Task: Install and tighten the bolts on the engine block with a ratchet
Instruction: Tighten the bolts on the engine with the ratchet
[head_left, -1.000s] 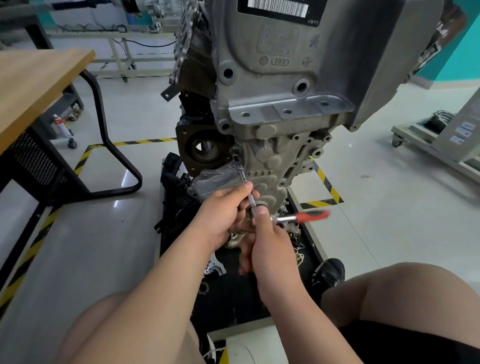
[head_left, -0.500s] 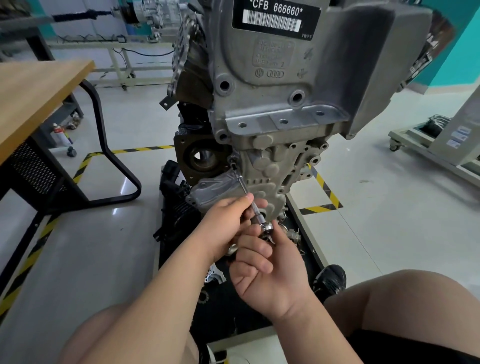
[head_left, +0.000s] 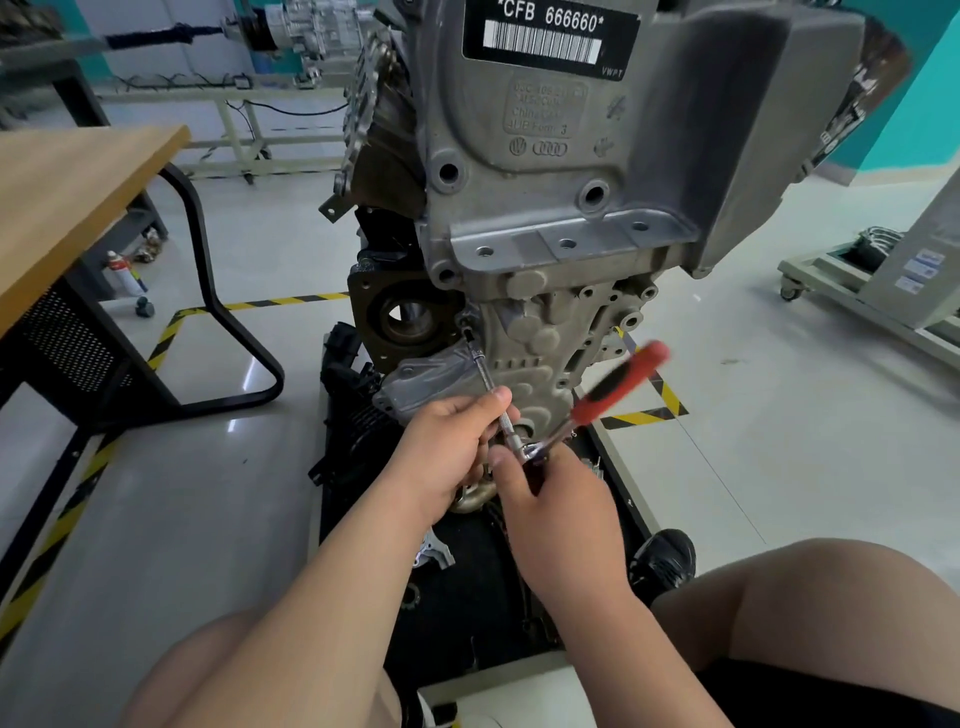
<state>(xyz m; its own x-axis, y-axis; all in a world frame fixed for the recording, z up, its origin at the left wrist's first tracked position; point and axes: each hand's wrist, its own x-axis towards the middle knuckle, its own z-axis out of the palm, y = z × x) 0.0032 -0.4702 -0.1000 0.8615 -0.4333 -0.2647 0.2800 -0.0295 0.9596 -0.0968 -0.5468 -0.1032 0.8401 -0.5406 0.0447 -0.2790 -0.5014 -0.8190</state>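
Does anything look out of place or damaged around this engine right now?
Nothing looks damaged or spilled. The one untidy spot: a loose metal bracket and what looks like a chain lie on the black base under the engine block, just below the ratchet.

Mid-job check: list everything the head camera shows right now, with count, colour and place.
engine block: one, grey metal, centre
label: one, black with white print, top of the block
base: one, black, under the block
ratchet: one, red-and-black handle, blurred, angled up-right from the hands
extension bar: one, silver, from the ratchet head up to the block's left edge
table: one, wooden top, black frame, left
floor tape: yellow-black stripes, both sides of the engine
cart: one, pale, far right
shoe: one, black, right of the base
left hand: pinches the extension bar
right hand: holds the ratchet at its head
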